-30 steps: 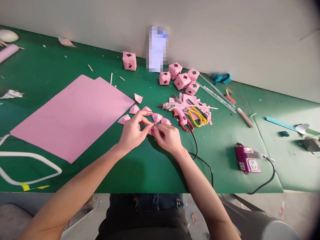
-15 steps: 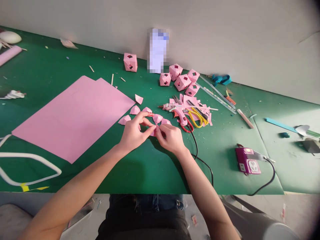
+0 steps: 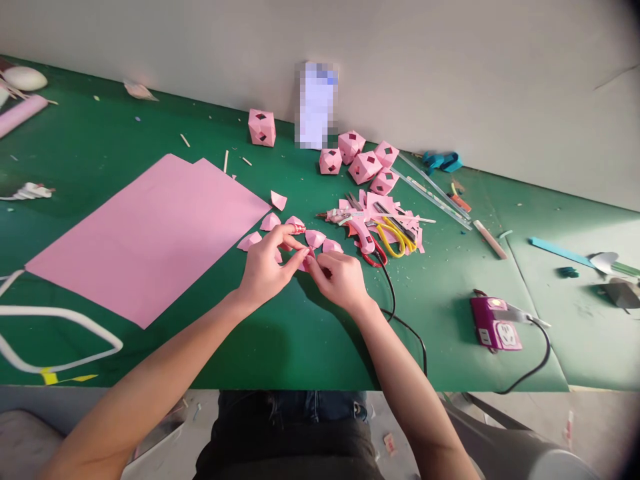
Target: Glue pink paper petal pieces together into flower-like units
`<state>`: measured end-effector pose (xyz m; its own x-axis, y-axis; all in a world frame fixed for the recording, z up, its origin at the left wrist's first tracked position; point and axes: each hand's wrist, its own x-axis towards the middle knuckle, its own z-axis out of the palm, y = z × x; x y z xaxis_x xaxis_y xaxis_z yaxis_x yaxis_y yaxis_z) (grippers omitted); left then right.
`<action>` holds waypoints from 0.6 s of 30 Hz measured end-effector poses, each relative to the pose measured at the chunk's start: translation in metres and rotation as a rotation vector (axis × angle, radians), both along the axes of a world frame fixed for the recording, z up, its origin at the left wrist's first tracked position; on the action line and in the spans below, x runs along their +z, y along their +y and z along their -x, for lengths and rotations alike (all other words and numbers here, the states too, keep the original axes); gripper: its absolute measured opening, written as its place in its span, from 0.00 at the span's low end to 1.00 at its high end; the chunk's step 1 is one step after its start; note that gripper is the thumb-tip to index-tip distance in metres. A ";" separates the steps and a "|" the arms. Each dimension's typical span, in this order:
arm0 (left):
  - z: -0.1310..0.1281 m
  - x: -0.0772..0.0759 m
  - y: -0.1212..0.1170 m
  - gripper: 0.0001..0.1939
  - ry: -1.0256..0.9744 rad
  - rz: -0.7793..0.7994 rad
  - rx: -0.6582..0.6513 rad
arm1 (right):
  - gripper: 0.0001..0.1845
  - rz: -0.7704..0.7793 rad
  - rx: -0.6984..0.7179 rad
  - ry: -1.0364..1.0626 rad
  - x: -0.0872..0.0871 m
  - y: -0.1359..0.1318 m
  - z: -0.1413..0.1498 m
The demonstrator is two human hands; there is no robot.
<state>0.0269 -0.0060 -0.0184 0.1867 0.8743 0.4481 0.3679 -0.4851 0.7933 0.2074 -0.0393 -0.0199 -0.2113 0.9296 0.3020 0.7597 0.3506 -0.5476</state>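
Observation:
My left hand [image 3: 267, 265] and my right hand [image 3: 340, 275] meet over the green table, thumbs and fingertips closed on a small pink paper piece [image 3: 309, 254]. Most of that piece is hidden by the fingers. A red-and-white wrap [image 3: 299, 229] covers one left fingertip. Around the hands lie several folded pink paper pieces, among them a cupped one [image 3: 315, 239] just beyond the fingertips and a loose one [image 3: 279, 200] farther back. Right of them rests a pink glue gun [image 3: 359, 225] on paper scraps, beside yellow-handled scissors [image 3: 393, 241].
Large pink paper sheets [image 3: 145, 240] cover the left side. Several pink paper polyhedra [image 3: 365, 167] stand near the wall, by a blurred upright panel [image 3: 316, 107]. Clear glue sticks [image 3: 440, 197] lie at the right. A purple power adapter [image 3: 495, 323] and black cable sit near the front edge.
The fingertips shift slightly on the small paper piece, which both hands keep holding. The whole view has moved a little; the other things on the table stay in place.

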 end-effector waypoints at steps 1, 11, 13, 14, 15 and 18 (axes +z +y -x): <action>0.000 0.000 0.000 0.10 0.001 -0.002 -0.001 | 0.27 0.010 0.003 -0.004 0.001 -0.001 0.000; -0.001 0.002 -0.001 0.11 -0.035 -0.052 0.002 | 0.26 0.140 0.026 -0.027 0.005 0.000 -0.002; -0.001 0.003 -0.002 0.11 -0.024 -0.048 -0.004 | 0.26 0.143 0.044 -0.027 0.005 0.001 -0.002; -0.001 0.004 -0.002 0.11 -0.020 -0.042 -0.007 | 0.26 0.145 0.050 -0.023 0.005 0.001 -0.002; -0.002 0.004 -0.002 0.10 -0.017 -0.035 -0.010 | 0.25 0.147 0.056 -0.015 0.005 0.000 -0.002; -0.002 0.004 -0.003 0.10 -0.007 0.004 -0.017 | 0.24 0.144 0.071 0.010 0.006 -0.001 -0.001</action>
